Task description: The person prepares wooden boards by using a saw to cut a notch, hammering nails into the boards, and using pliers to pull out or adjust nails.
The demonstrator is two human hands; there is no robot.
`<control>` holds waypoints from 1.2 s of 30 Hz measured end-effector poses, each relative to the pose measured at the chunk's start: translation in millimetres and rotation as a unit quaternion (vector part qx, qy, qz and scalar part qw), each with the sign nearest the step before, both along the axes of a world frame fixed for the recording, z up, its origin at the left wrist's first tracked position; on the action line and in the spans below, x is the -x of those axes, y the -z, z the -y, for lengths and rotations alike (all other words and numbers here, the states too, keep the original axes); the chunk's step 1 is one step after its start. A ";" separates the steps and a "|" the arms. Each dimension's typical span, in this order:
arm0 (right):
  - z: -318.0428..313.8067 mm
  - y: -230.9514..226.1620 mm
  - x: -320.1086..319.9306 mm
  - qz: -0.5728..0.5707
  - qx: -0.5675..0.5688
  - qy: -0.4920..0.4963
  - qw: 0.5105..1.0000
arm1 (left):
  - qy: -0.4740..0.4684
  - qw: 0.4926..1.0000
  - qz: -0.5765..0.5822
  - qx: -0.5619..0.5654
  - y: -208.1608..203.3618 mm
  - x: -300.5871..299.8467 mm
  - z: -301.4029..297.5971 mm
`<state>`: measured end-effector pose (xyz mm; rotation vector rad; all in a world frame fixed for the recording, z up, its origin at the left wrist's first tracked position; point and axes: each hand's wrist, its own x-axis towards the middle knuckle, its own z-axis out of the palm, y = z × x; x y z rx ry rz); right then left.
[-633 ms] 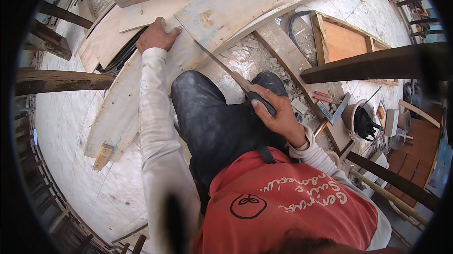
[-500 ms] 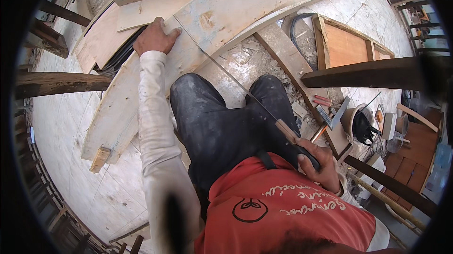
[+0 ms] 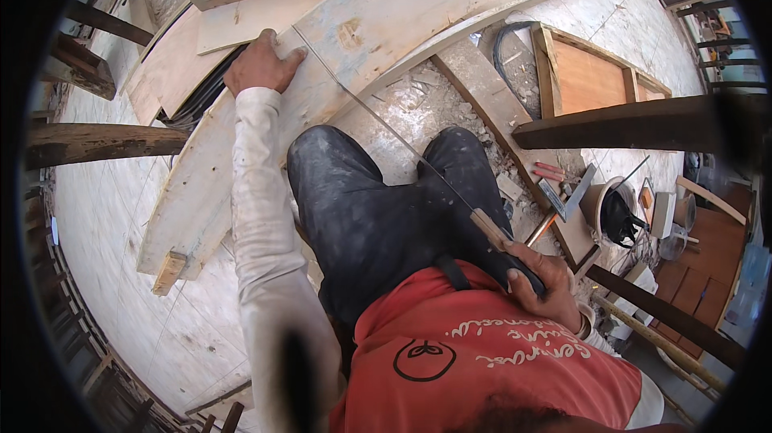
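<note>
The black-handled metal handsaw (image 3: 487,227), gripped in the right hand (image 3: 540,276), has slid waistward, suggesting a pull stroke; its tip probably sits within the pale wooden plank (image 3: 386,23), whose far edge the left hand (image 3: 262,67) clasps.

vs earlier, right hand (image 3: 547,279) has drawn the saw (image 3: 487,227) back from by the right knee (image 3: 455,143) to beside the red shirt (image 3: 490,344), longer stretch of blade (image 3: 424,163) now clear of board (image 3: 308,94).
</note>
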<state>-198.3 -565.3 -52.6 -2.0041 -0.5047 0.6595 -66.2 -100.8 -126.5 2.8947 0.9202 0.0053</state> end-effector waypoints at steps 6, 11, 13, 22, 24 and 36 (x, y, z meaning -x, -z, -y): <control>-105.7 78.2 -65.0 0.171 -0.081 -0.014 0.982 | 0.006 1.000 -0.002 0.001 -0.4 -11.8 -2.2; -43.5 24.8 -24.2 0.084 -0.042 -0.002 0.996 | -0.003 1.000 -0.008 -0.017 7.1 -1.3 -18.6; 5.2 1.0 -2.3 0.056 -0.030 -0.013 0.998 | 0.003 1.000 -0.005 -0.010 4.5 -1.9 -10.0; -101.6 67.0 -56.7 0.098 -0.066 0.016 0.993 | 0.012 1.000 0.001 0.003 4.2 -10.3 -17.1; -67.3 38.7 -39.9 0.078 -0.042 0.002 0.996 | 0.008 1.000 0.013 -0.010 -2.9 -7.0 -19.9; -98.8 77.9 -63.6 0.174 -0.094 0.003 0.980 | -0.003 1.000 0.006 -0.010 2.9 -11.5 -11.8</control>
